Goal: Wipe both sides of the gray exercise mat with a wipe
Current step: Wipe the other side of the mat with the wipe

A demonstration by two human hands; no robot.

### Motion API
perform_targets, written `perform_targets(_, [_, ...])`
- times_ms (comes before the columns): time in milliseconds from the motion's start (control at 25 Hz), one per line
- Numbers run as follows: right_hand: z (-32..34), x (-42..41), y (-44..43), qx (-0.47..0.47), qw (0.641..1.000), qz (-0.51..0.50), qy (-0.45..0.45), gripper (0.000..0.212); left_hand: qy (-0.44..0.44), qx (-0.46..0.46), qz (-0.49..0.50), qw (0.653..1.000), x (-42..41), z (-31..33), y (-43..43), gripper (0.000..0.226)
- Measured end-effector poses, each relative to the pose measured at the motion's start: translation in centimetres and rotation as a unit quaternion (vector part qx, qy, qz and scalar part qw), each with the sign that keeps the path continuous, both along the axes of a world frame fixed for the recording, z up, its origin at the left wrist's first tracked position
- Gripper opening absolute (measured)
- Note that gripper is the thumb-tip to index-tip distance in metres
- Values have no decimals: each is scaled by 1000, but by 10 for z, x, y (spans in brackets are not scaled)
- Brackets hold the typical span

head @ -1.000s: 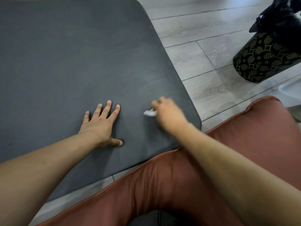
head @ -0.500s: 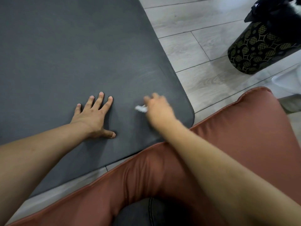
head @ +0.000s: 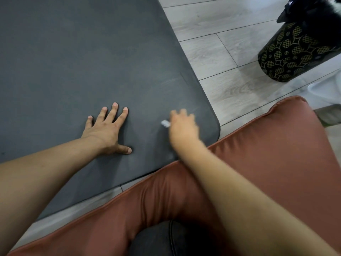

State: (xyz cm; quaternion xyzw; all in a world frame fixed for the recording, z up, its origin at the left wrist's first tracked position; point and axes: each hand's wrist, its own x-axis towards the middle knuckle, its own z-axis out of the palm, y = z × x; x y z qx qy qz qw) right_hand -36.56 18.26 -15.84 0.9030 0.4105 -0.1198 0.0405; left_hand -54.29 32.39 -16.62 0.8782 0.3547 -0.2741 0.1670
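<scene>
Pale wood-look planks cover the floor [head: 230, 52], with a black-and-gold patterned container [head: 287, 56] standing off to the right and a rust-coloured cushion [head: 276, 154] under the person. The gray exercise mat [head: 83, 61] lies flat on the floor in front of them. Its rounded near-right corner is close to the cushion, and its right edge runs up and away. I take that as the long axis, though both ends are out of sight.

The left hand [head: 107, 132] presses flat on the mat, fingers [head: 113, 112] straight and spread, holding nothing. The right hand [head: 182, 126] is blurred, just beside it towards the corner, its fingers [head: 182, 114] curled over a small white wipe [head: 165, 123] against the mat.

Faint streaks show near the right edge, so I judge the top face is partly wiped. How much of it, I cannot tell. The mat has not been turned, so the underside remains.
</scene>
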Motion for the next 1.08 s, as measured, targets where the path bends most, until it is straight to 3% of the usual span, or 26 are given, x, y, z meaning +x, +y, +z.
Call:
perform_targets(120, [-6, 74, -15, -50, 984, -164, -51, 34, 0, -1, -3, 1000, 2, -1, 1, 136])
perform_targets(200, [-10, 54, -11, -23, 980, -192, -55, 29, -6, -7, -2, 1000, 1, 0, 2, 136])
perform_targets(360, [-15, -67, 3, 78, 994, -70, -17, 15, -25, -14, -8, 1000, -3, -1, 0, 134])
perform_targets(480, [-8, -119, 9, 127, 988, 65, 53, 21, -62, 7, -36, 997, -10, 5, 12, 110])
perform_targets(560, [-17, -108, 22, 135, 980, 131, 58, 37, -116, 26, -36, 992, -16, 9, 32, 81])
perform_targets(640, [-24, -85, 48, 159, 971, 170, 49, 45, -152, 78, 0, 985, -27, 6, 56, 66])
perform_targets(760, [-41, -54, 97, 217, 954, 204, 16, 34, -188, 172, 44, 966, -37, -11, 90, 64])
perform_targets(920, [-57, -18, 184, 279, 940, 194, -15, 5, -207, 211, 80, 952, -26, -37, 144, 63])
perform_targets(1080, [-67, 6, 268, 324, 932, 164, -22, 5, -239, 231, 101, 938, -8, -50, 205, 54])
